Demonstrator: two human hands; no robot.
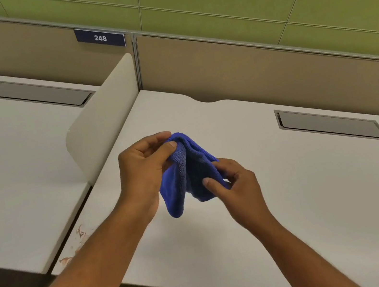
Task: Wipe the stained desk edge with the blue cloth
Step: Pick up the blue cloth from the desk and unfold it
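Note:
Both hands hold a bunched blue cloth in the air above the white desk. My left hand pinches its upper fold between thumb and fingers. My right hand grips the lower right part. A loose end of the cloth hangs down between my wrists. Reddish-brown stains mark the desk's left edge near its front corner, and my left forearm covers part of them.
A low cream divider panel stands between this desk and the neighbouring desk on the left. Grey cable flaps are set into both desks. Beige partitions with a sign "248" stand behind.

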